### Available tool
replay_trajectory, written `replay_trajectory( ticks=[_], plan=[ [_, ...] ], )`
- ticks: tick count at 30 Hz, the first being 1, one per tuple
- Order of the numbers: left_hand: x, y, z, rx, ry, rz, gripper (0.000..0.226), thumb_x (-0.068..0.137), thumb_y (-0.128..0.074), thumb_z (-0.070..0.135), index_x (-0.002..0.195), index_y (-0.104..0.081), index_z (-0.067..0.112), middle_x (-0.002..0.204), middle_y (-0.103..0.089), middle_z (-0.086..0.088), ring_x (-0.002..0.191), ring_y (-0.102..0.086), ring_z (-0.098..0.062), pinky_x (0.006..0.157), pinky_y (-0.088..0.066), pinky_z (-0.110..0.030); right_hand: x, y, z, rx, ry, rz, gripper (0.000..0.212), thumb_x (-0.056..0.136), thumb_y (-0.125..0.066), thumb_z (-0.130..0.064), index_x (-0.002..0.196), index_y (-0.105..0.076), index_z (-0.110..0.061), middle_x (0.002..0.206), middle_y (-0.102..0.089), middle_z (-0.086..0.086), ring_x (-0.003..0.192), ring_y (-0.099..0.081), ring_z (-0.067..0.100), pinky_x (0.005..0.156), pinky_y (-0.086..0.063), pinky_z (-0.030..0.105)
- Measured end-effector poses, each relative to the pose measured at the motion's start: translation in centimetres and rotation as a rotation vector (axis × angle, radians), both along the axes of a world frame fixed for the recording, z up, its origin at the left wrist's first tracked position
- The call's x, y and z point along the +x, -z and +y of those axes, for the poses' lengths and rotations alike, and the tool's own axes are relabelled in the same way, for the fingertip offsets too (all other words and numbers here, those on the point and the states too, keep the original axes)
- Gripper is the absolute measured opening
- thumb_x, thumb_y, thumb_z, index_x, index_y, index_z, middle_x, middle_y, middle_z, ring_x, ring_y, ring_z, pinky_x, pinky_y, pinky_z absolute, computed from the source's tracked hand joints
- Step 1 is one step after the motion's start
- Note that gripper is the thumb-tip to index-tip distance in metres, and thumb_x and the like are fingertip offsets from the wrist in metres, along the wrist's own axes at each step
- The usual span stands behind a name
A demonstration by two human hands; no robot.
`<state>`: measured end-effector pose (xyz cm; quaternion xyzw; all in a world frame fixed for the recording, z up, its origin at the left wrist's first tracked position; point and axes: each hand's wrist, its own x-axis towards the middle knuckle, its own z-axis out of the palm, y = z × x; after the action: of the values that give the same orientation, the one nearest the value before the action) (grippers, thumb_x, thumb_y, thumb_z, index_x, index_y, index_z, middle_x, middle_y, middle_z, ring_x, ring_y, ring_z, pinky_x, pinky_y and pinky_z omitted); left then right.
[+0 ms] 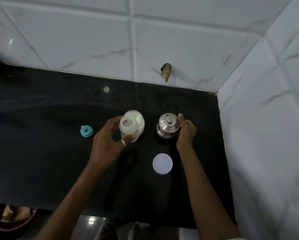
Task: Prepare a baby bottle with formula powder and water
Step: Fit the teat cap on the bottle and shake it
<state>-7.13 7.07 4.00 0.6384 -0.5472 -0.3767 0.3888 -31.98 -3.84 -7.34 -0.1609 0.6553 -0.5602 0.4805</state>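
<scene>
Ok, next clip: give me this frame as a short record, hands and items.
left hand: holds the open baby bottle
right hand: grips the lidded steel pot
powder jar: open, just behind the bottle
blue teat: on the counter, left of the bottle
white lid: flat on the counter, nearer the person

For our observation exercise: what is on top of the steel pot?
A steel lid with a knob sits on the steel pot, which the right hand grips. The lid hides whatever is inside.
</scene>
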Motion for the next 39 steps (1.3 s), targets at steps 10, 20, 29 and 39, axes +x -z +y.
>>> replay_trajectory(
  ticks=[10, 20, 29, 39],
  plan=[
    [0.9, -0.5, 1.5, -0.017, 0.009, 0.010, 0.065, 0.077, -0.086, 0.029, 0.134, -0.055, 0.028, 0.130, -0.064, 0.015, 0.122, -0.060, -0.001, 0.103, -0.050, -0.028, -0.1, -1.5, 3.7, -0.029, -0.160, 0.491, 0.061, 0.089, -0.072, -0.052, 0.138, -0.057, -0.020, 0.140, -0.053, 0.001, 0.121, -0.058, 0.013, 0.097, -0.052, 0.030],
    [6.5, -1.4, 5.2, -0.006, -0.016, 0.113, 0.055, 0.077, -0.085, 0.028, 0.123, -0.058, 0.042, 0.121, -0.068, 0.025, 0.116, -0.063, 0.005, 0.097, -0.051, -0.021, 9.0, -6.2, 8.9, -0.376, -0.274, 0.975, 0.032, 0.093, -0.070, -0.031, 0.118, -0.060, -0.014, 0.117, -0.062, -0.002, 0.110, -0.058, 0.016, 0.096, -0.050, 0.048],
    [15.3, 0.6, 6.5, -0.005, -0.100, 0.102, 0.058, 0.079, -0.086, 0.023, 0.127, -0.057, 0.038, 0.120, -0.066, 0.028, 0.114, -0.060, 0.012, 0.093, -0.049, -0.015, 21.9, -5.7, 9.1, -0.374, -0.780, 0.897, 0.027, 0.097, -0.066, -0.024, 0.123, -0.059, -0.020, 0.122, -0.056, -0.009, 0.115, -0.055, 0.007, 0.100, -0.051, 0.035],
    [22.7, 4.2, 4.6, 0.008, -0.160, 0.085, 0.058, 0.080, -0.086, 0.021, 0.123, -0.055, 0.043, 0.117, -0.065, 0.026, 0.109, -0.059, 0.016, 0.085, -0.046, -0.002, 30.2, -3.5, 5.1, -0.083, -1.182, 1.017, 0.064, 0.095, -0.070, -0.022, 0.151, -0.040, -0.021, 0.155, -0.041, 0.000, 0.143, -0.037, 0.017, 0.108, -0.032, 0.025]
  ],
)
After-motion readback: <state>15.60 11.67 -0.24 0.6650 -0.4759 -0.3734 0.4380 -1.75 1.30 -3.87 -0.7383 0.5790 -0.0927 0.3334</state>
